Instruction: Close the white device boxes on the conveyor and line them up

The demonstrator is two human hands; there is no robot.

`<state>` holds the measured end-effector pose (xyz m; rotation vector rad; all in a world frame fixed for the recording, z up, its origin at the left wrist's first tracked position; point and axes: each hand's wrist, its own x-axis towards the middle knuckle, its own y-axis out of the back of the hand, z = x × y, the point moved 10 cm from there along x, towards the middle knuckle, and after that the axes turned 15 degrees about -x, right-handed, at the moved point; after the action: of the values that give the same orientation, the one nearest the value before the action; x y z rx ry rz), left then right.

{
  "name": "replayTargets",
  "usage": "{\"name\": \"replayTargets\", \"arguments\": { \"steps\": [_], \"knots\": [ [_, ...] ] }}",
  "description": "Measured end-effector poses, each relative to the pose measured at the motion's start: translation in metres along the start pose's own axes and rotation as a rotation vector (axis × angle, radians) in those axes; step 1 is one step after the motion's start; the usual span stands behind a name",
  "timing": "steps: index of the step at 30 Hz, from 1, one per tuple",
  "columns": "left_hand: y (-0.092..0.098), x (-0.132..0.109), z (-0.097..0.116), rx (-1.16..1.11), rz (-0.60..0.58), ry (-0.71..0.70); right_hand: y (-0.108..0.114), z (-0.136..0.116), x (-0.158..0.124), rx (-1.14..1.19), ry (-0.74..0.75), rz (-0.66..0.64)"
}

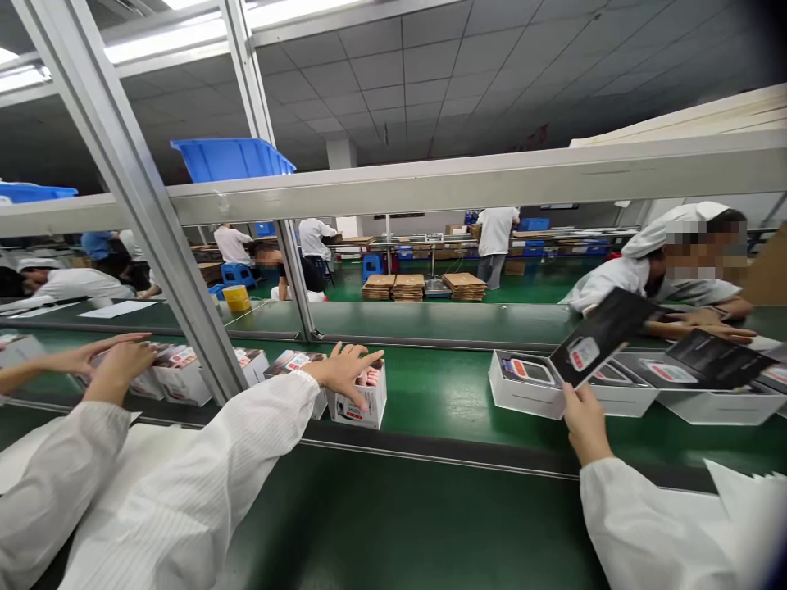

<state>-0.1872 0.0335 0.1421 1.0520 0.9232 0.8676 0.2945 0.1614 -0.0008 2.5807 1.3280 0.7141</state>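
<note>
My left hand (pixel 344 370) reaches far out over the green conveyor belt (pixel 443 393). Its fingers lie spread flat on top of a small white product box (pixel 360 403), one of a row of such boxes. My right hand (pixel 584 419) pinches the lower corner of a black leaflet (pixel 601 334) with a white and red picture on it. The leaflet is held tilted just over an open white box (pixel 522 383) that shows a device with a screen inside. Both my arms wear white striped sleeves.
A co-worker's hands (pixel 111 360) at the left touch more white boxes (pixel 181 377). A slanted metal frame post (pixel 153 221) crosses in front. More open boxes (pixel 713 393) lie at the right, where a person in white (pixel 676 279) works opposite. A blue bin (pixel 230 158) sits on the shelf.
</note>
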Motion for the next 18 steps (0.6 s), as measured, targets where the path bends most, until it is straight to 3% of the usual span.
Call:
{"name": "replayTargets", "arguments": {
  "steps": [5, 9, 11, 14, 18],
  "knots": [
    [0.018, 0.020, 0.070, -0.067, 0.345, -0.236, -0.021, -0.040, -0.026, -0.059, 0.179, -0.274],
    [-0.018, 0.080, 0.125, -0.284, 0.361, -0.369, -0.029, -0.053, -0.039, -0.234, 0.201, -0.359],
    [-0.041, 0.119, 0.138, -0.525, 0.346, -0.371, -0.033, -0.057, -0.044, -0.252, 0.209, -0.382],
    [-0.075, 0.167, 0.146, -0.702, 0.352, -0.327, -0.038, -0.064, -0.050, -0.178, 0.226, -0.401],
    [-0.102, 0.182, 0.144, -0.824, 0.410, -0.298, -0.043, -0.062, -0.053, -0.085, 0.167, -0.393]
  ]
}}
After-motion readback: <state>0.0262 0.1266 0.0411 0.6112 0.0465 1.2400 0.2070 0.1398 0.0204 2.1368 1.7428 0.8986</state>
